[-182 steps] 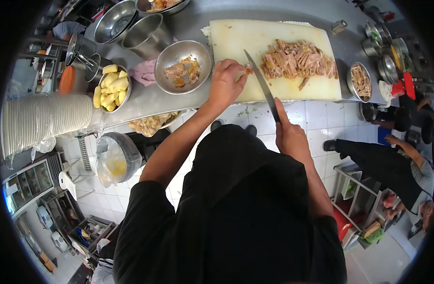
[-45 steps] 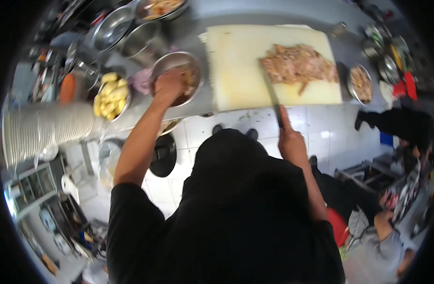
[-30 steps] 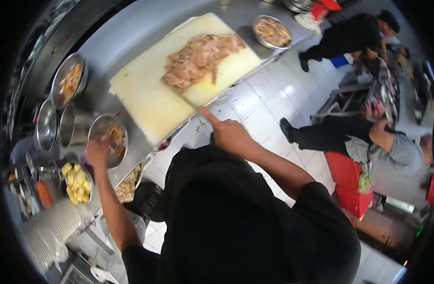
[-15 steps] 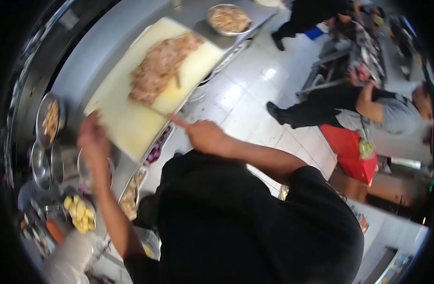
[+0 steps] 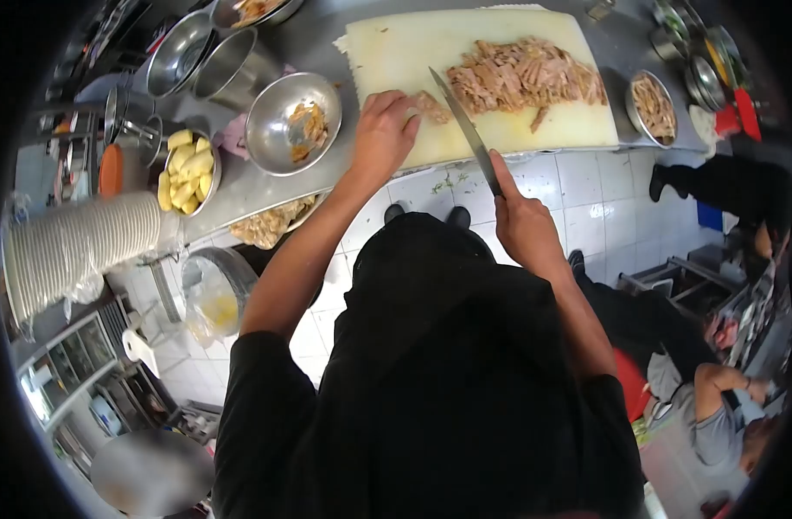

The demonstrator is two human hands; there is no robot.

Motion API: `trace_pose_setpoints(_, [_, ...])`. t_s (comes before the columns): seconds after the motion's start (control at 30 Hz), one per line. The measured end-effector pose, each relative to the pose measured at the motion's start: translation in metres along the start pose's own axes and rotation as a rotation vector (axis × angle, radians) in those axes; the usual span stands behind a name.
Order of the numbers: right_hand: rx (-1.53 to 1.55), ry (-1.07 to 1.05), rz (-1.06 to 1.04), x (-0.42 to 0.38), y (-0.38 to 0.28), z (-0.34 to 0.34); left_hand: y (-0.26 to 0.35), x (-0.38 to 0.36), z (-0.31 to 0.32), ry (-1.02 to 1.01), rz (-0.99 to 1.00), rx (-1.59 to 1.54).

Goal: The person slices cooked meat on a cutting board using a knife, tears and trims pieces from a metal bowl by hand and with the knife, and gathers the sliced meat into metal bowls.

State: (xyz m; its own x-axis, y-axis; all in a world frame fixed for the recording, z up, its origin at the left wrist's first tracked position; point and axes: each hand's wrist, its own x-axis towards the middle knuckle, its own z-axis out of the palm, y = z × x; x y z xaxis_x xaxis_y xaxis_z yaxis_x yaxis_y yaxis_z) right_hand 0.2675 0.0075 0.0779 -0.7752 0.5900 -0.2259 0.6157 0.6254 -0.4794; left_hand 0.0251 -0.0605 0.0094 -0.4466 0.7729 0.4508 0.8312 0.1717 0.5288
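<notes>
My right hand [image 5: 527, 227] is wrapped around the handle of a long kitchen knife [image 5: 470, 128], index finger stretched along the top of the handle. The blade points away over a large white cutting board [image 5: 383, 52]. Just left of the blade lies a small piece of meat [image 5: 432, 107]. The bent fingers of my left hand [image 5: 384, 130] press at this piece's left edge; the exact fingertip contact is partly hidden. A large heap of sliced cooked meat [image 5: 526, 78] spreads over the board to the right of the knife.
Left of the board stands a steel bowl [image 5: 271, 143] with meat scraps. Beyond it are a bowl of yellow peeled pieces [image 5: 187, 171] and stacked containers [image 5: 85, 246]. A bowl of meat [image 5: 652, 108] sits at the right. A co-worker [image 5: 716, 398] is at lower right.
The view has swung round, so the board now lies straighter ahead. My left hand has come onto the board at the small meat piece. The knife stays in my right hand.
</notes>
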Motion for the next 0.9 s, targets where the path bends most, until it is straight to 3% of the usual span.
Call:
trace_pose_setpoints(0.33, [-0.109,-0.053,-0.044,0.006,0.0,-0.009,-0.006,0.014,0.021,0.036,-0.047,-0.121])
trace_pose_setpoints(0.63, [-0.103,-0.199,0.048,0.019,0.002,0.003,-0.008,0.015,0.034,0.039,-0.076,-0.152])
trace_pose_setpoints(0.9, [0.009,-0.09,-0.012,0.017,0.009,-0.001,-0.01,0.016,0.027,0.073,-0.08,-0.222])
